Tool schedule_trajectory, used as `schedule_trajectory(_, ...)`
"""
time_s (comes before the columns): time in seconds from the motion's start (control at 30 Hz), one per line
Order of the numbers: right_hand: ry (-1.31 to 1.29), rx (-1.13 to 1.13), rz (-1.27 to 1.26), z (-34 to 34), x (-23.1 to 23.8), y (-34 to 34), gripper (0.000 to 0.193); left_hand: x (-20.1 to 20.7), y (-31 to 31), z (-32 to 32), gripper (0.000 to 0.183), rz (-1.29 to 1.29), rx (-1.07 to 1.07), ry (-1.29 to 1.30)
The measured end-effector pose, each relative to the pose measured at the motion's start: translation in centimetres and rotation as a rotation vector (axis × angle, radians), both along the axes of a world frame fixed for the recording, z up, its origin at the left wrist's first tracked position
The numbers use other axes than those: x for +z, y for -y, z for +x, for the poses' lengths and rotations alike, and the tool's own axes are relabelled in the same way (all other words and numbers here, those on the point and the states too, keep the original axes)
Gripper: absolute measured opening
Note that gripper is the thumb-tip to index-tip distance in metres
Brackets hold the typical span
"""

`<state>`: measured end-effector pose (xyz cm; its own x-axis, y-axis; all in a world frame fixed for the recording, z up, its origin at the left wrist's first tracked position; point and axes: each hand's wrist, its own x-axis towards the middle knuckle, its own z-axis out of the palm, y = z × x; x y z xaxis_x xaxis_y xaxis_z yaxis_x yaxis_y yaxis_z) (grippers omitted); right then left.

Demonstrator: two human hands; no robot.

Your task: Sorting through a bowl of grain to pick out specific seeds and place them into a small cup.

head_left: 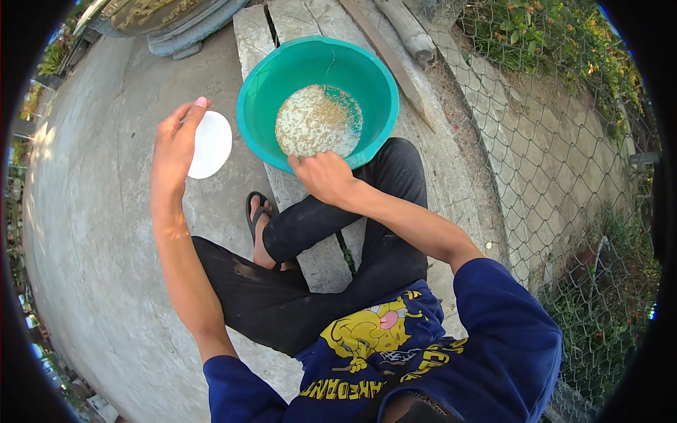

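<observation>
My left hand is raised to the left of a green plastic basin, its thumb and fingers closed on a flat white round disc, tilted. Inside the basin lies a layer of grains, whitish with a tan patch on the right; it looks like rice. At the basin's near rim is my right hand, with its fingers curled. Its fingertips are partly hidden, so I cannot tell whether they pinch grains or grip the rim.
Beneath the basin runs a concrete slab bench on which I sit, my legs bent near the basin. A wooden plank lies along its right side. Farther right stands a chain-link fence with plants. A large pot stands at the far left.
</observation>
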<state>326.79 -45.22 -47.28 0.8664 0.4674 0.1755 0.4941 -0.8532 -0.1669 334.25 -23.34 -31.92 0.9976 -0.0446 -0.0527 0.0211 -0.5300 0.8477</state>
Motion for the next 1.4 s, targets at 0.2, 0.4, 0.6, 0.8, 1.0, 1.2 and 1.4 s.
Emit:
schedule_trajectory(0.2,-0.011,0.309,-0.007,-8.3,-0.2,-3.7,0.023,-3.2,-1.9,0.7,0.047,-0.206,0.060,-0.107)
schedule_trajectory(0.4,0.063,0.470,-0.114,-13.1,2.8,-3.8,0.035,-2.2,-4.6,0.0,0.048,-0.308,0.072,-0.032)
schedule_trajectory(0.6,-0.033,0.633,-0.112,-17.7,7.5,-1.7,0.039,-1.0,-7.5,-1.3,0.049,-0.215,0.189,0.032)
schedule_trajectory(0.8,-0.154,0.689,-0.187,-21.5,8.5,0.9,0.035,-1.9,-7.7,-0.2,0.047,-0.275,0.162,-0.041)
schedule_trajectory(1.0,-0.168,0.811,-0.167,-21.2,10.2,2.2,0.041,-2.9,-5.9,-0.2,0.028,-0.593,-0.039,0.006)
schedule_trajectory(1.2,-0.621,0.858,-0.066,-17.2,9.1,2.4,0.049,-3.8,-5.5,-1.6,0.024,-0.722,0.081,0.138)
schedule_trajectory(1.4,-0.853,0.660,-0.365,-5.1,8.6,-4.0,0.042,-1.5,-1.6,-4.8,0.027,-0.916,0.208,0.050)
